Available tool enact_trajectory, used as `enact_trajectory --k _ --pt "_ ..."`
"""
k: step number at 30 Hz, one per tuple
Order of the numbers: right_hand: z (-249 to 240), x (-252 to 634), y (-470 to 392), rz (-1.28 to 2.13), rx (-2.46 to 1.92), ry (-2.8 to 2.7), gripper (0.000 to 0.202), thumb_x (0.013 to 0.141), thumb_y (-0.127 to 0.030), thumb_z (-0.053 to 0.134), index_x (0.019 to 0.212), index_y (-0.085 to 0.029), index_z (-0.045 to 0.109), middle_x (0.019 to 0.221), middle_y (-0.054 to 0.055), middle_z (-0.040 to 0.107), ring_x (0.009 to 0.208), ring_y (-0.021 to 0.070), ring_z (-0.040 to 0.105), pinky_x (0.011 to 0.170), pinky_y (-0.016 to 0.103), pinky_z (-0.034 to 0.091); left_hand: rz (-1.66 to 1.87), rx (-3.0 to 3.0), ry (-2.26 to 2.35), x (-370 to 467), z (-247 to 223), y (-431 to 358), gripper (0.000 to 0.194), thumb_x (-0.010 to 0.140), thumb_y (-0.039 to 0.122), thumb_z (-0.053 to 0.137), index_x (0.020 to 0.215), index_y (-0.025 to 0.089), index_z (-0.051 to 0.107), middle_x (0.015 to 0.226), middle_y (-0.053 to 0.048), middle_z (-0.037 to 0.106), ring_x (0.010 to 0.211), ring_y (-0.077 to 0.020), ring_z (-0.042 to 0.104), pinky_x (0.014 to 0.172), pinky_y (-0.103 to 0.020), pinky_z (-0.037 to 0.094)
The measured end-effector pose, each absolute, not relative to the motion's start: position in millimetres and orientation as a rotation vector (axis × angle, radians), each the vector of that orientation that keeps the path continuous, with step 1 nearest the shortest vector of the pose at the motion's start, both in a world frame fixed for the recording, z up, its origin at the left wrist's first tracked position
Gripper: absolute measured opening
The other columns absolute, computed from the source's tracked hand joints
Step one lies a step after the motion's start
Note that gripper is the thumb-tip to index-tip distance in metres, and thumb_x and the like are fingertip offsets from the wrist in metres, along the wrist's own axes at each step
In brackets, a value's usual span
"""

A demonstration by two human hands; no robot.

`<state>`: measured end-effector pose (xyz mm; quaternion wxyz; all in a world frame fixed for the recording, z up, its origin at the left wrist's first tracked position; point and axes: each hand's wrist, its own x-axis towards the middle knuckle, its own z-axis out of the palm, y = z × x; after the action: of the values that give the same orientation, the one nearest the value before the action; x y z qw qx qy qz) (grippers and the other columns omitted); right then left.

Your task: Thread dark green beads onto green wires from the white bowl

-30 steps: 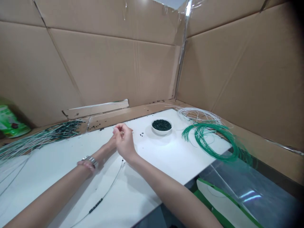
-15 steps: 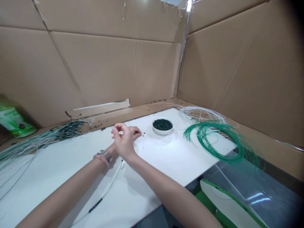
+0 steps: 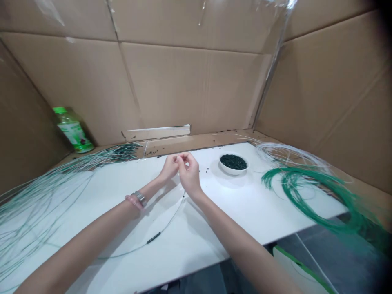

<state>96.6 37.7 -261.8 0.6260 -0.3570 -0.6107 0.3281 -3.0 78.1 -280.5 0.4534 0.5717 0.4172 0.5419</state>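
My left hand (image 3: 170,167) and my right hand (image 3: 190,175) meet above the white board, fingertips pinched together. A thin pale string (image 3: 172,218) rises from the board into my right hand, which closes on it. Short black beads (image 3: 153,237) sit in a row on the string, and one dark bead shows higher up, below my right hand. Whatever my left fingertips pinch is too small or hidden to make out. Right of my hands stands a white bowl (image 3: 233,170) filled with tiny dark beads (image 3: 233,161).
Bundled green and white strings (image 3: 101,161) with dark ends lie on the left. A green coil (image 3: 294,192) and a white coil (image 3: 284,149) lie on the right. Loose beads dot the white board (image 3: 211,228). A green-capped bottle (image 3: 73,132) leans by the cardboard wall (image 3: 171,90).
My left hand has lifted from the board near the loose beads, and its fingertips now meet those of my right hand. The view has turned left, showing the whole bottle.
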Motion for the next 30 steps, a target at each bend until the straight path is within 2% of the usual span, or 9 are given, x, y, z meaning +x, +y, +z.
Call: enact_trajectory --k 2,5,9,13,17,20,30 --pt "-262 97 36 0.758 -0.800 -1.423 0.016 0.086 -0.032 0.042 0.081 -0.018 0.049 0.079 0.003 0.058 0.075 0.0135 0.057 0.064 0.024 0.051 1.389 1.270 1.024 -21 -274 65 0.027 0.065 0.034 0.078 0.075 0.012 0.067 0.073 -0.001 0.066 0.070 -0.0114 0.060 0.063 -0.020 0.047" --pt "-264 94 31 0.758 -0.780 -1.494 0.013 0.085 -0.030 0.045 0.079 -0.019 0.049 0.078 0.003 0.056 0.075 0.0146 0.055 0.063 0.025 0.050 1.440 1.058 0.996 -47 -267 34 0.031 0.059 0.036 0.081 0.080 0.015 0.070 0.072 0.000 0.067 0.068 -0.0078 0.060 0.063 -0.016 0.046" --pt "-264 88 16 0.744 -0.725 -1.671 0.008 0.083 -0.024 0.049 0.078 -0.019 0.051 0.080 0.004 0.058 0.078 0.0162 0.055 0.067 0.028 0.050 1.480 0.873 0.926 -64 -266 -3 0.032 0.052 0.031 0.086 0.076 0.016 0.071 0.071 0.001 0.067 0.066 -0.0047 0.060 0.065 -0.013 0.047" --pt "-264 83 -1 0.674 -0.608 -1.853 0.007 0.087 -0.020 0.044 0.084 -0.019 0.050 0.086 0.005 0.060 0.081 0.0146 0.059 0.067 0.026 0.054 1.463 0.777 0.862 -68 -268 -22 0.031 0.050 0.028 0.087 0.074 0.016 0.072 0.069 0.001 0.067 0.066 -0.0046 0.061 0.067 -0.012 0.049" --pt "-263 82 -9 0.634 -0.578 -1.900 0.005 0.088 -0.017 0.045 0.086 -0.019 0.049 0.086 0.004 0.059 0.079 0.0122 0.059 0.063 0.022 0.055 1.424 0.781 0.805 -67 -270 -29 0.028 0.055 0.026 0.086 0.076 0.013 0.074 0.070 -0.001 0.069 0.067 -0.0058 0.063 0.069 -0.012 0.050" --pt "-263 83 -10 0.600 -0.587 -1.931 0.006 0.088 -0.015 0.045 0.087 -0.019 0.049 0.085 0.004 0.059 0.077 0.0115 0.058 0.060 0.021 0.054 1.432 0.773 0.759 -65 -271 -32 0.024 0.055 0.027 0.086 0.071 0.015 0.073 0.067 0.001 0.070 0.064 -0.0045 0.062 0.069 -0.011 0.051" --pt "-263 82 -10 0.493 -0.589 -2.013 0.009 0.088 -0.012 0.043 0.085 -0.019 0.047 0.083 0.005 0.058 0.075 0.0123 0.057 0.055 0.021 0.052 1.428 0.682 0.773 -63 -276 -34 0.025 0.050 0.025 0.088 0.067 0.017 0.072 0.064 0.003 0.070 0.064 -0.0043 0.063 0.069 -0.012 0.050"
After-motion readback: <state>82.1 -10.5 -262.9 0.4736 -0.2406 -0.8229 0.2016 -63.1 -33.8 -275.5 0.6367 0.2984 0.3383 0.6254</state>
